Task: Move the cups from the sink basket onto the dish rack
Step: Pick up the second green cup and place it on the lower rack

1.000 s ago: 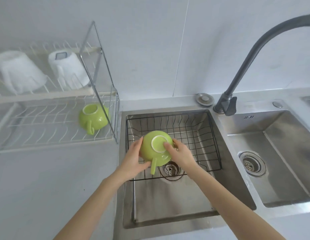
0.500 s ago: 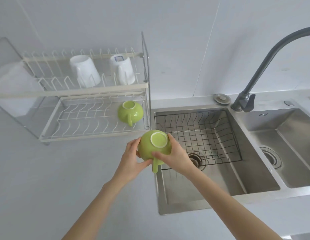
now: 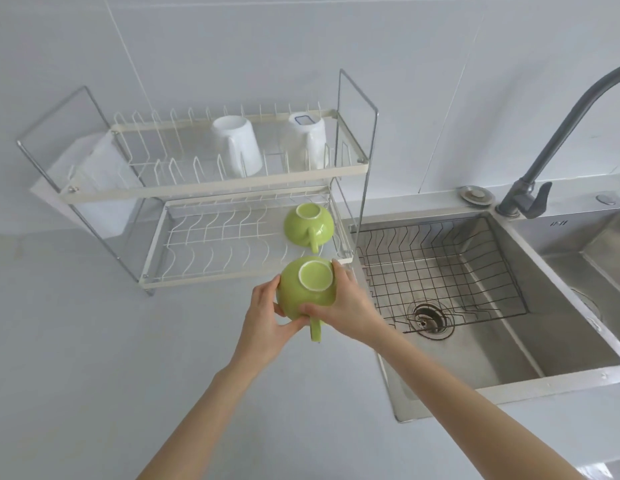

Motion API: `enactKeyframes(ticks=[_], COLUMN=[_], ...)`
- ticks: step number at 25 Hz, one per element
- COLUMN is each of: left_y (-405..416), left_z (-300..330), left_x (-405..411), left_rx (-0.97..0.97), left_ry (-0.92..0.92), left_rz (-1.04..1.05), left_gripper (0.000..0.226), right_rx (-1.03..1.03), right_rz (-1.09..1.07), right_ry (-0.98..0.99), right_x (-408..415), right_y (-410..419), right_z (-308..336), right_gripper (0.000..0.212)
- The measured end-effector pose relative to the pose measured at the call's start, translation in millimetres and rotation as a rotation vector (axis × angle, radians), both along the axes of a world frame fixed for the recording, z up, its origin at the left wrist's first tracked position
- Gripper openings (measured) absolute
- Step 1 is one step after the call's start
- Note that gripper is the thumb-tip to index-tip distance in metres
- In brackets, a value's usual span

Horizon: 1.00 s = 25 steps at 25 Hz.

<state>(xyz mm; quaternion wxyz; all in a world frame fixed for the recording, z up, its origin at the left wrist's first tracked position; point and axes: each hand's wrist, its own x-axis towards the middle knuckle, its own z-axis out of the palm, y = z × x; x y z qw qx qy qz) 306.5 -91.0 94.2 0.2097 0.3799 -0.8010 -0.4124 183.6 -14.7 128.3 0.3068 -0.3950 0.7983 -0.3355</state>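
Head view shows your left hand [image 3: 267,320] and right hand [image 3: 346,306] clasped around an upturned green cup [image 3: 307,289], handle toward you. Just beyond your hands, the dish rack [image 3: 211,185] holds another green cup [image 3: 308,223]. The sink basket [image 3: 440,268] sits right of your hands.

Both hands, left hand [image 3: 267,318] and right hand [image 3: 346,311], clasp an upside-down green cup [image 3: 307,289] above the tabletop [image 3: 94,341]; the dish rack [image 3: 211,183] stands at twelve o'clock, the sink basket [image 3: 440,268] at three.
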Motion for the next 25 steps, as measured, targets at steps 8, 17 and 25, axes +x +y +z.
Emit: enactKeyframes(ticks=[8,17,25], left_y=[-58,-137,-189], left_z=[8,4,-14], left_x=[27,14,-9], left_rx=[0.015,0.058,0.073], left_ry=[-0.006,-0.009,-0.09], left_rz=[0.055,0.104,0.094], left_gripper=[0.079,0.074,0.072], right_rx=[0.009,0.062,0.148], right_rz=[0.049,0.078,0.097], right_ry=[0.051,0.092,0.123], right_x=[28,15,-9], right_y=[-67,-150,-204], right_z=[12,11,-16], right_gripper=[0.1,0.096,0.083])
